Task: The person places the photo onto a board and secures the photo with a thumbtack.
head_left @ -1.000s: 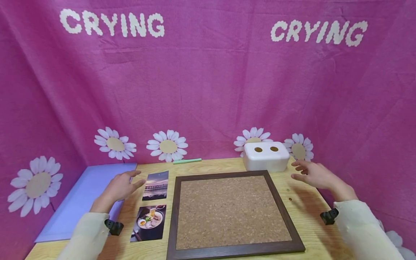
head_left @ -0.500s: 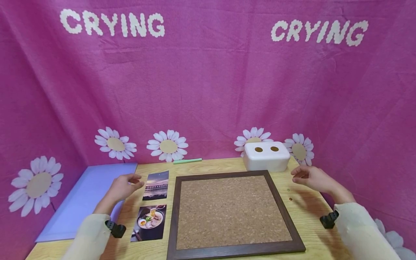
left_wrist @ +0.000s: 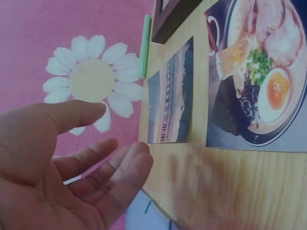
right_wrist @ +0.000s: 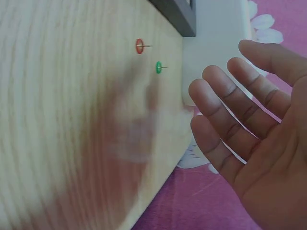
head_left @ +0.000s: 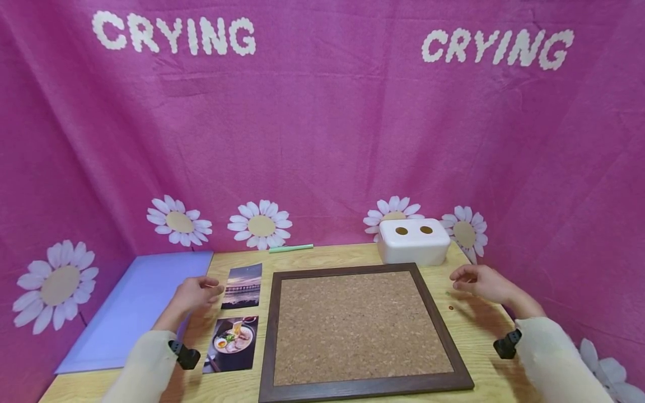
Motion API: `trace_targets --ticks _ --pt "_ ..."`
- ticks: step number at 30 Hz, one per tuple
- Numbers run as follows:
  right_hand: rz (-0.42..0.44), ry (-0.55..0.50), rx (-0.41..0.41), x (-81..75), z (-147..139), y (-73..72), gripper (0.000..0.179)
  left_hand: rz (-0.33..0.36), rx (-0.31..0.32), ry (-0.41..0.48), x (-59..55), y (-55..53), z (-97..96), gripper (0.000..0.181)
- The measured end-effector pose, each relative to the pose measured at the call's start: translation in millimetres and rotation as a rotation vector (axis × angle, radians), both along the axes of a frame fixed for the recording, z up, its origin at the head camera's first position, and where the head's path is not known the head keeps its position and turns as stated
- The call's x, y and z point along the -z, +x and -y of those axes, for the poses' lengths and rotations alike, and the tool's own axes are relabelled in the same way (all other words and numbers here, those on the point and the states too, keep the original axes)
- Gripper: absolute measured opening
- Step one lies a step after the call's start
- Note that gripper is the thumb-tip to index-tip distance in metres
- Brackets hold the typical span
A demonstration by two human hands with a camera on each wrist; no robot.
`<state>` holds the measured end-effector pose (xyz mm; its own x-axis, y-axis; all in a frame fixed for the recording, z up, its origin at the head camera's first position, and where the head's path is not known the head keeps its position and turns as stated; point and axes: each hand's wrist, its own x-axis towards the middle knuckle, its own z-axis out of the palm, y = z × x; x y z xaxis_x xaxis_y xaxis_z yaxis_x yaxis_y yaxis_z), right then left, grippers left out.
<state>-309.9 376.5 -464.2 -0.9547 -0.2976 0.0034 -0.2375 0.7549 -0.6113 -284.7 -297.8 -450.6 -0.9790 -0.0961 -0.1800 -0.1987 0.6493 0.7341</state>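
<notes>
My left hand hovers beside a photo of a pier at dusk, fingers loosely bent and nothing in them. Below that picture lies a photo of a ramen bowl. A cork board in a dark brown frame takes up the middle of the table. On its right, my right hand hangs in the air with relaxed fingers and holds nothing. Near it, a red thumbtack and a green thumbtack lie on the wood, their pins showing in the right wrist view.
A white box with two round holes on top stands at the back right. A green pen lies along the back edge. Flat on the left is a pale blue folder-like sheet. A pink curtain encloses the back and sides.
Both hands have sunk slightly toward the table, and their fingers have drawn a little closer together. The photos, cork board and thumbtacks stay where they were.
</notes>
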Motion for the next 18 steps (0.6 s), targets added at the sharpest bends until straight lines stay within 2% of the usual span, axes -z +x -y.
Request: trace_targets --ticks 5,10,14,18 --pt "0.03 -0.011 -0.025 10.2 -3 -1.2 0.024 0.055 -0.039 0.011 4.6 -0.9 0.1 0.046" --pt "0.117 -0.075 -0.031 15.8 -6 0.0 0.025 0.084 -0.072 0.037 10.4 -3.7 -0.4 0.045" --pt "0.154 -0.081 -0.006 21.3 -6 0.6 0.024 0.118 -0.096 0.065 16.0 -6.5 -2.2 0.042" --pt "0.147 -0.044 0.026 25.6 -5 0.4 0.022 0.142 -0.117 0.045 20.2 -8.5 -4.5 0.041"
